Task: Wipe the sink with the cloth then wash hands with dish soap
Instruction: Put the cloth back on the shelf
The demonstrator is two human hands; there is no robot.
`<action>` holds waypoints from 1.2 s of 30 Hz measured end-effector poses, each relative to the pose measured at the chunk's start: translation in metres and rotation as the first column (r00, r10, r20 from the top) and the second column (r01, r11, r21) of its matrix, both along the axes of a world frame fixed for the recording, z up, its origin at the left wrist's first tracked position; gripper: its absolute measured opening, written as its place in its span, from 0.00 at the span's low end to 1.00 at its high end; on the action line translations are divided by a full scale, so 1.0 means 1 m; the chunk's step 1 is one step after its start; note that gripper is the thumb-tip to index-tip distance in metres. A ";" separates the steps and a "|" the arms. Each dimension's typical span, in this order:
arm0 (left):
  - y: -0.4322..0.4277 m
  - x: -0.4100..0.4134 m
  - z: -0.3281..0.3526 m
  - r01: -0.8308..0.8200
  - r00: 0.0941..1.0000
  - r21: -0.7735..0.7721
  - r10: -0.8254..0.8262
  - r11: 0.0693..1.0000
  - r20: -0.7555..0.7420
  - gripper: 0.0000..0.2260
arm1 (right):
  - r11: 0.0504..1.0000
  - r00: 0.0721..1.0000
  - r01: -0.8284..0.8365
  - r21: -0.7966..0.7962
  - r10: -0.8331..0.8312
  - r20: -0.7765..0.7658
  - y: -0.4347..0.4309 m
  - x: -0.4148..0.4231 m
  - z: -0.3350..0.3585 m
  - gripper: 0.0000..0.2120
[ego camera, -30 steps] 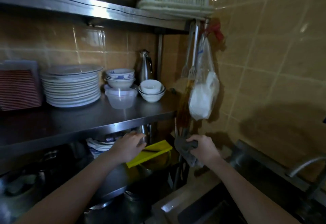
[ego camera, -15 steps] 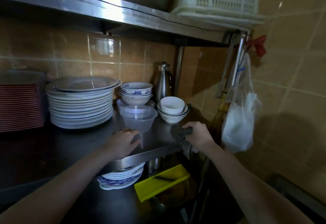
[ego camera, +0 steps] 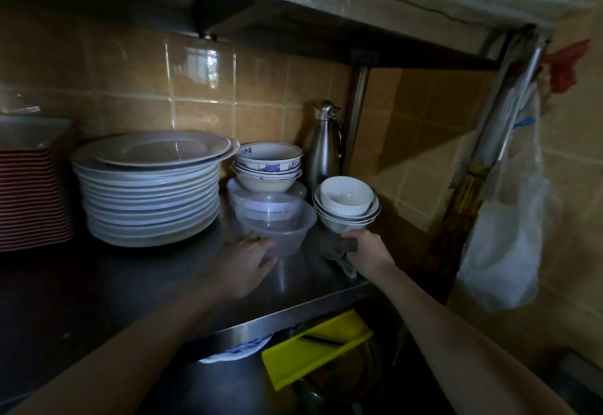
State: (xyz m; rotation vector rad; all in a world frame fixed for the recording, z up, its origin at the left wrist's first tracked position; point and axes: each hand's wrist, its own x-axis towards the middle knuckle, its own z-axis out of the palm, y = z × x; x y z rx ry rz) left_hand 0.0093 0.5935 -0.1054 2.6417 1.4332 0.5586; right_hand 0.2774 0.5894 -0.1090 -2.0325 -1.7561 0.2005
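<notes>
My right hand (ego camera: pixel 367 253) grips a dark grey cloth (ego camera: pixel 339 249), pressing it on the steel middle shelf (ego camera: pixel 156 287) just in front of a stack of white bowls (ego camera: pixel 346 207). My left hand (ego camera: pixel 248 259) lies on the shelf with its fingers against the base of a clear plastic container (ego camera: pixel 275 222). The sink is outside this view, and no dish soap shows.
A tall pile of white plates (ego camera: pixel 150 189), blue-patterned bowls (ego camera: pixel 268 166), a steel flask (ego camera: pixel 324 147) and red-striped trays (ego camera: pixel 31 192) fill the shelf. A yellow board (ego camera: pixel 315 351) lies below. A white plastic bag (ego camera: pixel 509 245) hangs at the right.
Both hands rose from the lower level to the middle shelf. The right hand carried the cloth up to the white bowls; the left reached the clear container. The view tilted up and left, away from the sink.
</notes>
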 end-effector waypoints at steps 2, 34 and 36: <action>0.000 0.001 0.000 -0.007 1.000 -0.003 0.007 1.000 0.004 0.15 | 0.995 0.997 -0.038 -0.089 0.044 0.063 0.000 0.000 -0.005 0.19; -0.244 0.236 0.018 0.406 0.911 -0.035 -0.408 0.913 -0.068 0.17 | 0.950 0.951 0.308 -0.048 -0.306 0.046 -0.392 0.157 -0.010 0.17; -0.268 0.261 0.018 0.447 0.890 -0.050 -0.450 0.893 -0.074 0.18 | 0.937 0.935 0.349 -0.005 -0.348 0.068 -0.425 0.173 -0.012 0.17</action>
